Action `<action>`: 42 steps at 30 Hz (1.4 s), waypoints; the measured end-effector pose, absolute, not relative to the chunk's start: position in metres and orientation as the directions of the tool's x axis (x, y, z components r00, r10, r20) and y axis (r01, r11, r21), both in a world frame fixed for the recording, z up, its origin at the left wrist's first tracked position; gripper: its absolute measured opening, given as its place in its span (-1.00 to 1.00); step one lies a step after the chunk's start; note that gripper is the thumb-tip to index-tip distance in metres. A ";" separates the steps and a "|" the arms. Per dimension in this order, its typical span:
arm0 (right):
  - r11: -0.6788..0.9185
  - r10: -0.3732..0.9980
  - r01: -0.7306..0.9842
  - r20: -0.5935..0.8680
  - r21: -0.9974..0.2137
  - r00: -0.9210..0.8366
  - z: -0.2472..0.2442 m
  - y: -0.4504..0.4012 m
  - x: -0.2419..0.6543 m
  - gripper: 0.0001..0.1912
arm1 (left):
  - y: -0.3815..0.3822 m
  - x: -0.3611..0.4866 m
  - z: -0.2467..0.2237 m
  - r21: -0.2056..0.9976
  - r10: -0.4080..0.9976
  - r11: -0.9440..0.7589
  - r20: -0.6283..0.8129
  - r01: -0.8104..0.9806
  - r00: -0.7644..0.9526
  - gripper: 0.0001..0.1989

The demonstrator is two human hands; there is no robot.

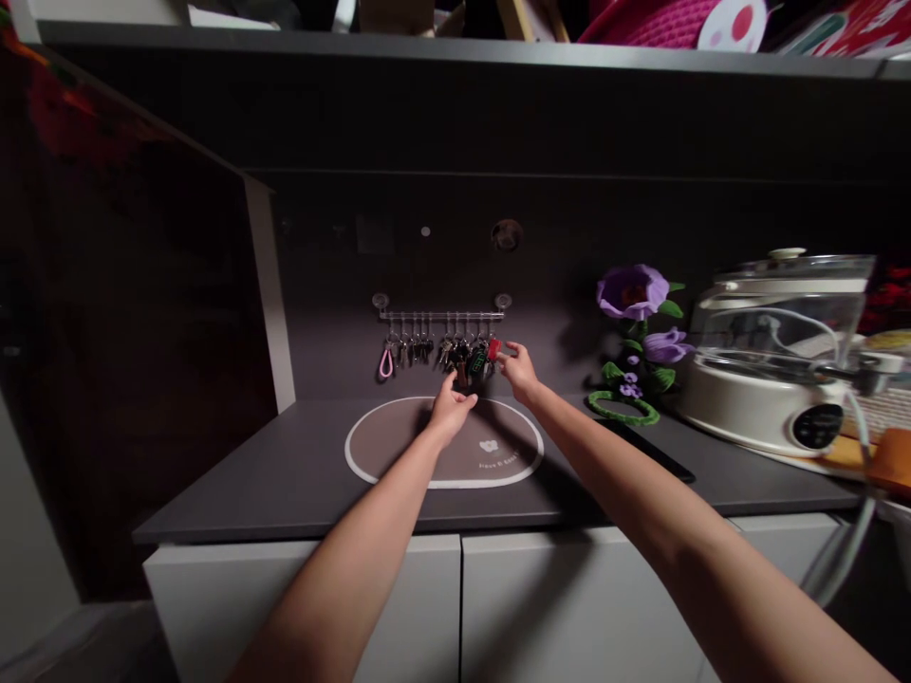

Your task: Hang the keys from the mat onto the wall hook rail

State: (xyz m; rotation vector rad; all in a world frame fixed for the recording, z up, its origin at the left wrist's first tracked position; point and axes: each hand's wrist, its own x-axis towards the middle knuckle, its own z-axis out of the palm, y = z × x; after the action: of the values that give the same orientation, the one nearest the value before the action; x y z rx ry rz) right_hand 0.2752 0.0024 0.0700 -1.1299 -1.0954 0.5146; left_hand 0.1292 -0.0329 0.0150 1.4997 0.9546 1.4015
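Seen through my head camera, two bare hands reach over a dark countertop [263, 479] toward a row of keys [447, 351] hanging from a clear hook rail [441, 315] on the back panel. At the rail's right end, I have the fingertips of the right hand [522, 372] up against a red tag [493, 350], thumb and fingers narrowly spaced; from my distance I cannot tell whether they pinch it. The left hand [450, 410] hangs lower, its thumb spread wide from the fingers, just under the middle of the row; contact with the keys is too small for me to make out. A pink loop [385, 362] dangles at the left end. Below lies an oval mat [399, 446] with a pale border. To the right, purple flowers [632, 291] stand beside a white appliance [740, 403] with a transparent cover.
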 end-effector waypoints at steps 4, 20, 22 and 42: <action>0.472 0.842 0.081 0.476 -0.878 0.252 0.069 -0.043 0.252 -0.28 | -0.049 0.117 0.040 0.869 0.860 -0.494 0.492 -0.025 0.133 -0.08; 0.611 0.791 0.237 0.573 -0.755 -0.213 0.022 -0.158 0.221 -0.05 | -0.143 0.011 0.014 0.781 0.768 -0.605 0.522 0.154 0.370 0.00; 0.613 0.790 0.249 0.574 -0.750 -0.216 0.020 -0.159 0.219 -0.06 | -0.144 0.008 0.011 0.791 0.773 -0.595 0.515 0.141 0.370 0.01; 0.304 0.887 0.330 0.392 -0.894 0.243 0.075 -0.002 0.295 -0.10 | 0.028 -0.019 0.067 0.898 0.889 -0.392 0.425 0.197 -0.171 -0.25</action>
State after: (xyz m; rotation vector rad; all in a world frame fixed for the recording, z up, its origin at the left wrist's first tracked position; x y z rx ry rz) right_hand 0.2946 -0.0022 0.0746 -1.2592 -1.3247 0.5664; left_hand -0.0193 0.0282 0.0668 1.5407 1.2579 1.6115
